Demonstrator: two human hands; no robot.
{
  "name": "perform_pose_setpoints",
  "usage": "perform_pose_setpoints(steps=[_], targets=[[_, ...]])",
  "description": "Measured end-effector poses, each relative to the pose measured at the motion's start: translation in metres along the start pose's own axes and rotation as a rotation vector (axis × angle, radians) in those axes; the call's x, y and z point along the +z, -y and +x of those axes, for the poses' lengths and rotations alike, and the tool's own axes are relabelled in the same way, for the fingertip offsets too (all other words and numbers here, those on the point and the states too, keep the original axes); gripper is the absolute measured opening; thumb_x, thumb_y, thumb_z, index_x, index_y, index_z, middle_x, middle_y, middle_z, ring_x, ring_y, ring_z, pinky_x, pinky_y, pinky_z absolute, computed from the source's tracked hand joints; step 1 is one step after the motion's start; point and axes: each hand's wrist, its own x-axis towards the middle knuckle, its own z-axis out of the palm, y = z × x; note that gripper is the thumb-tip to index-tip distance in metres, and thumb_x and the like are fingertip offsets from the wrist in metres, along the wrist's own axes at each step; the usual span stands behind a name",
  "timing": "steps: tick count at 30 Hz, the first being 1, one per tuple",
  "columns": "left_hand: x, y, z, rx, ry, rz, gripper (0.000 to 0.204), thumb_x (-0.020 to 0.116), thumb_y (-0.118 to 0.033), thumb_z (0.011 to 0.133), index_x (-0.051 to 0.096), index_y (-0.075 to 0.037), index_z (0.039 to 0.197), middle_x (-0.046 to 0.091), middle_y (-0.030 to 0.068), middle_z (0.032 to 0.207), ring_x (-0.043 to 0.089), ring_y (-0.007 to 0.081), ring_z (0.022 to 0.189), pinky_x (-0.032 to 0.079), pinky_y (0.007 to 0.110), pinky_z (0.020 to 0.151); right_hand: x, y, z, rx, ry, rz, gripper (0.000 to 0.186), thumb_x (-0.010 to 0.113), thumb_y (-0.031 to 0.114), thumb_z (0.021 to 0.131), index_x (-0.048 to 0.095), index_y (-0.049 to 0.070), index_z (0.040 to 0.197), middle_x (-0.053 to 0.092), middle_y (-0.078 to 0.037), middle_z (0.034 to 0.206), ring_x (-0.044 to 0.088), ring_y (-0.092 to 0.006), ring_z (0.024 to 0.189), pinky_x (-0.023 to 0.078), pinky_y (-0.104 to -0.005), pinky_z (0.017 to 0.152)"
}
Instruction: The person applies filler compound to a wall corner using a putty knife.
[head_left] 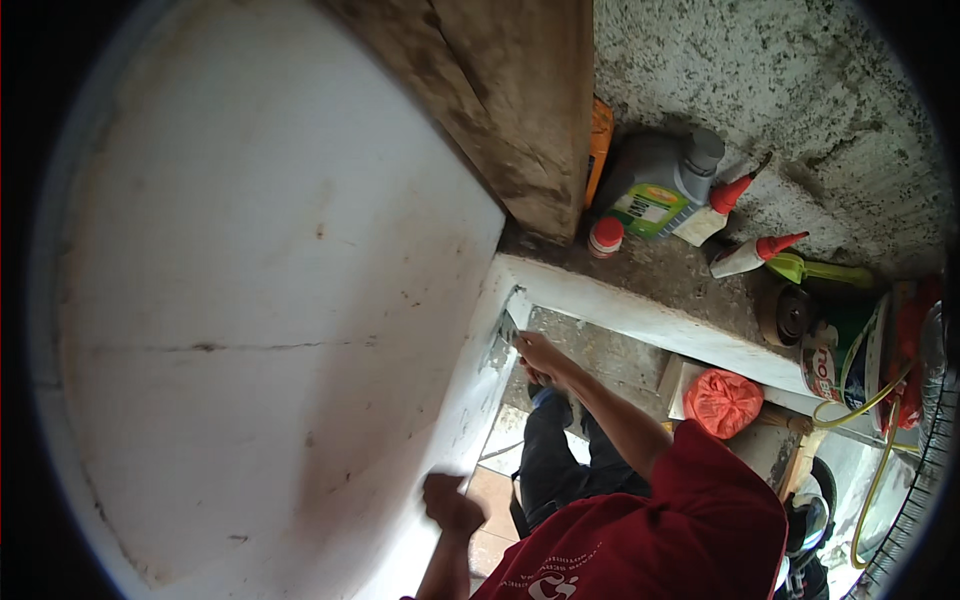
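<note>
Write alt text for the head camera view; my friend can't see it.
A person's right hand holds a flat tool at a white wall; the left hand, blurred, is nearby. At right, a ledge holds a grey jug and red-tipped bottles.

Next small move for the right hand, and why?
Probably a short stroke of the flat tool across the grey patch: the right hand holds the tool at the wall, with that patch right beside it.

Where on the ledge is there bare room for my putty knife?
Bare ledge shows along the front, between the red-capped jar and the red-nozzled bottles. It's crowded behind, around the grey jug, and at the right, by the bucket.
</note>
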Motion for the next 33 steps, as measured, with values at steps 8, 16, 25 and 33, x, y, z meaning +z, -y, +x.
perform_pose_setpoints(steps=[8,16,25,33], targets=[[0.246,0.074,-0.037,-1.756,0.461,-1.837,0.040,0.033,-0.036,0.087,0.043,-0.006,0.111,0.053,0.0081,0.092,0.051,0.0197,0.078,0.044,0.030,0.066,0.008,-0.013,-0.014,0.035,0.014,0.008,0.023,0.036,0.022,0.087,0.046,0.003,0.080,0.045,-0.004,0.057,0.042,-0.0094,0.036,0.035,-0.0249,0.029],[0.285,0.091,-0.061,-1.872,0.129,-1.946,0.038,0.025,-0.027,0.090,0.050,-0.004,0.106,0.058,0.0080,0.094,0.055,0.0177,0.071,0.047,0.029,0.065,0.019,-0.020,0.000,0.022,-0.024,0.023,0.016,0.039,0.018,0.085,0.047,0.005,0.080,0.043,-0.003,0.052,0.042,-0.0125,0.034,0.033,-0.0278,0.030],[0.289,0.080,-0.050,-1.642,0.137,-2.001,0.034,0.027,-0.027,0.091,0.053,-0.004,0.093,0.059,0.0084,0.079,0.052,0.0123,0.054,0.045,0.024,0.049,0.015,-0.015,0.002,0.004,-0.035,0.084,0.015,0.038,0.017,0.085,0.046,0.004,0.084,0.043,-0.004,0.053,0.042,-0.0126,0.033,0.030,-0.0271,0.028],[0.281,0.056,-0.026,-1.771,-0.033,-1.817,0.036,0.029,-0.030,0.090,0.054,-0.005,0.087,0.049,0.0004,0.053,0.035,0.0091,0.030,0.032,0.023,0.027,0.008,-0.010,0.000,-0.028,-0.027,-0.008,0.014,0.038,0.017,0.085,0.045,0.005,0.081,0.043,-0.003,0.053,0.041,-0.0118,0.034,0.032,-0.0279,0.028]])
